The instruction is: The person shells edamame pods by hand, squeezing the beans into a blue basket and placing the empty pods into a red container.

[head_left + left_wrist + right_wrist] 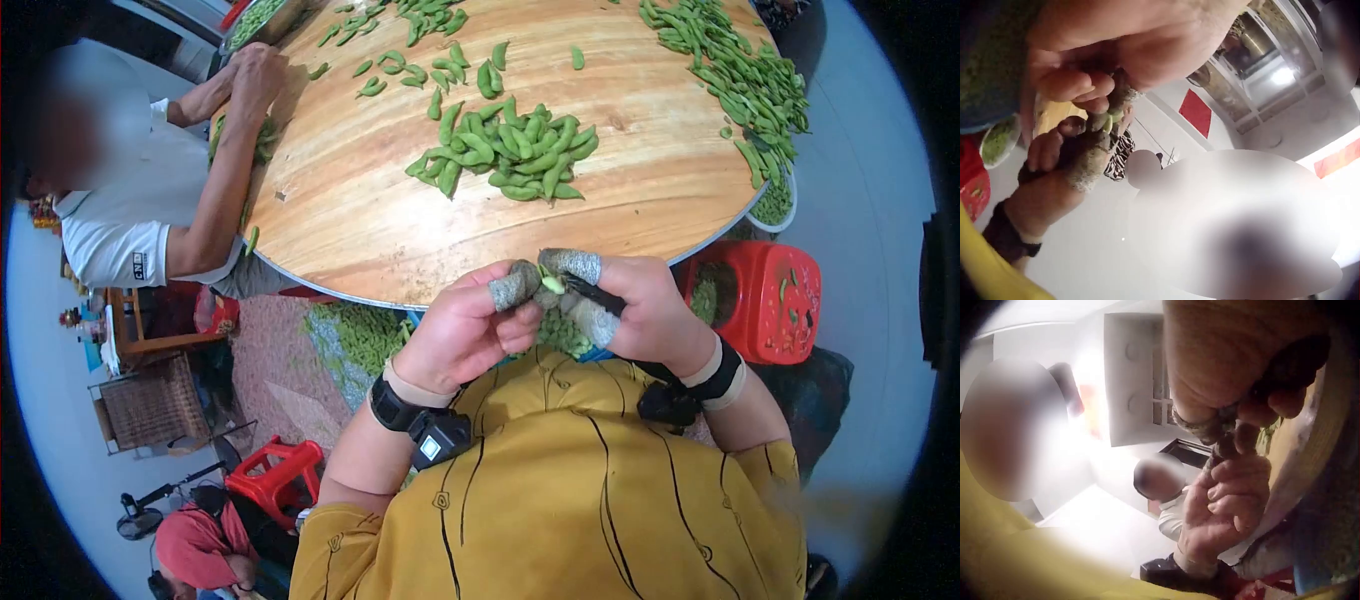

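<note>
A green soybean pod (551, 284) is pinched between both hands just off the near table edge. My left hand (468, 322) holds it from the left with wrapped thumb and finger, its other fingers curled in. From the right, my right hand (645, 297) grips it, with grey wraps on its thumb and finger and a dark strip across the fingers. In the left wrist view, the pod (1110, 120) shows as a pale green piece between the fingertips. The right wrist view has the fingertips meeting, with the pod mostly hidden. A heap of soybean pods (515, 150) lies on the wooden table beyond.
Across the round table (350, 220), more pods (740, 75) are piled at the right edge. A red stool (785, 305) and a bowl of beans (775, 205) stand at right. Another person (150, 190) sits at left. Shelled beans (370, 338) fill a container below the table edge.
</note>
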{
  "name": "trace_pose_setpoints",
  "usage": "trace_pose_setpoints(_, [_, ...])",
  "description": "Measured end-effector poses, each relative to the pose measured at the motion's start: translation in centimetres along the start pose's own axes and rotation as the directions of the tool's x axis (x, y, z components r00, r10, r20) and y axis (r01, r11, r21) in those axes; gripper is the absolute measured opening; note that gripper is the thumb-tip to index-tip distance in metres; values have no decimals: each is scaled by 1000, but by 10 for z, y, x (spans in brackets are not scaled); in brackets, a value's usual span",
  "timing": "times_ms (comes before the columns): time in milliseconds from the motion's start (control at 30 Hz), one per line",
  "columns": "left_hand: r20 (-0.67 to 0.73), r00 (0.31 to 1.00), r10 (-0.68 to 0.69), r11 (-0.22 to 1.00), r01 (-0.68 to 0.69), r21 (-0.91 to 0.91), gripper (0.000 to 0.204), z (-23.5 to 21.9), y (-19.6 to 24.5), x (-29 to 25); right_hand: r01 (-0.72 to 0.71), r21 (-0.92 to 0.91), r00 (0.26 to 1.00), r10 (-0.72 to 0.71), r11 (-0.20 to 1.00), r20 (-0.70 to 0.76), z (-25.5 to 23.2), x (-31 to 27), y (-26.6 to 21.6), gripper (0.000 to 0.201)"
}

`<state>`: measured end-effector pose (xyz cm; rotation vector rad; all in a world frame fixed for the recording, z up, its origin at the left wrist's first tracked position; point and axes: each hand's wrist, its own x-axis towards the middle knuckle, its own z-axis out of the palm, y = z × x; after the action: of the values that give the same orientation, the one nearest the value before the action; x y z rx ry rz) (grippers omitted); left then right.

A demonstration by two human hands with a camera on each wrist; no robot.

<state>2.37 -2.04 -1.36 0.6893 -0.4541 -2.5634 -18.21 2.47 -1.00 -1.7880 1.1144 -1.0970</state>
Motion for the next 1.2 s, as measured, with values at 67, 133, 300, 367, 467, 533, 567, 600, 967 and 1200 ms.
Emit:
trace_pose_setpoints(67, [-59, 998, 18, 996, -12, 88, 22, 3, -2, -5, -47, 50, 998, 44, 998, 43, -1, 2, -2, 37])
trace_pose_setpoints(133, [-112, 993, 34, 984, -14, 177, 21, 2, -4, -10, -98, 94, 992, 91, 991, 82, -1, 6, -5, 34])
trace_pose_setpoints(300, [-148, 989, -20, 836, 97, 540, 16, -3, -2, -27, 3, -212, 959, 57, 977, 277, 6, 12, -14, 21])
trace_pose_setpoints(367, [-53, 991, 123, 246, 21, 969, 13, -18, 1, -43, 125, -285, 935, -18, 950, 354, 20, 6, -8, 21])
trace_pose_setpoints(467, [-114, 981, 158, -465, 175, 868, 14, -33, 3, -77, 274, -324, 868, -88, 906, 489, 28, 0, -1, 22])
trace_pose_setpoints(533, [-126, 965, 230, -446, 219, 868, 14, -23, 13, -86, 246, -260, 883, -106, 934, 457, 30, -1, 4, 22])
trace_pose_setpoints(567, [-134, 950, 284, -427, 250, 869, 15, -17, 18, -90, 254, -249, 878, -115, 935, 464, 30, 0, 4, 22])
trace_pose_setpoints(600, [-147, 946, 289, -422, 263, 868, 15, -11, 24, -89, 199, -266, 893, -63, 943, 445, 30, 0, 2, 22])
trace_pose_setpoints(967, [340, 572, 746, -528, 197, 826, 18, -30, 86, 40, 121, -401, 941, 24, 908, 339, 19, -15, 2, 19])
trace_pose_setpoints(1200, [202, 581, 788, -406, 245, 880, 17, -3, 55, 22, 111, -331, 952, -5, 937, 306, 16, -14, 6, 20])
